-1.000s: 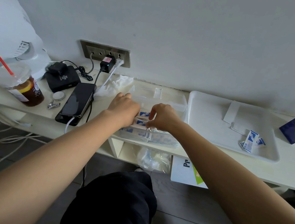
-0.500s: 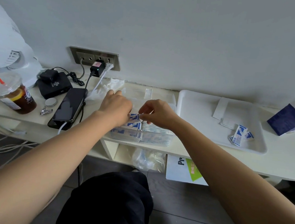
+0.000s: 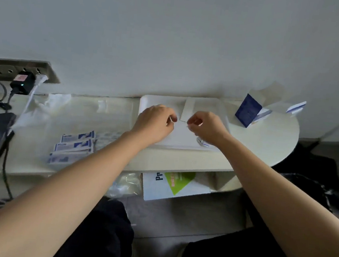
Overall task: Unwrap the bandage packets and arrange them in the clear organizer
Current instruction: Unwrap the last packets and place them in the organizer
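Unwrapping is judged in hand above the tray point(image 3: 161, 103): a wrapper point(image 3: 169, 121) is pinched between left hand point(image 3: 154, 122) and right hand point(image 3: 205, 128); placement in the organizer point(image 3: 114, 122), left of the tray, is needed next.

Clear plastic organizer point(image 3: 114, 120), paper packets point(image 3: 76, 139) (slightly glossy), matt white tray point(image 3: 160, 100)

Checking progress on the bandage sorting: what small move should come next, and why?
Probably release each scrap onto the tray: left hand and right hand each seem to pinch a thin white scrap above it, and a packet waits by the right wrist.
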